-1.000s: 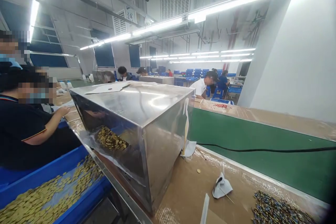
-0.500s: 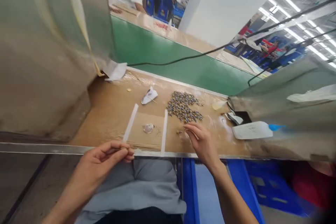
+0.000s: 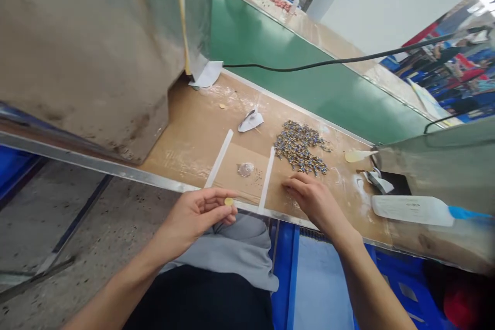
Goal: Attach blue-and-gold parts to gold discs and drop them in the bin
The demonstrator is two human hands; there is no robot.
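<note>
Near the bench's front edge, my left hand pinches a small round yellow disc between thumb and fingers. My right hand rests low over the brown bench top, fingertips together and pointing down; what they grip, if anything, is too small to see. Just beyond it lies a pile of small blue and gold pieces. Between two white tape strips sits a small clear round item with tiny specks beside it.
Crumpled white paper lies behind the taped area. To the right are a white bottle with a blue tip, a yellowish dropper and a black pad. A metal panel stands left; a black cable crosses behind.
The view has shifted, so the bench appears tilted. The yellow disc now shows in my left hand. My right hand has lowered to the bench, where small pieces lay at its fingertips.
</note>
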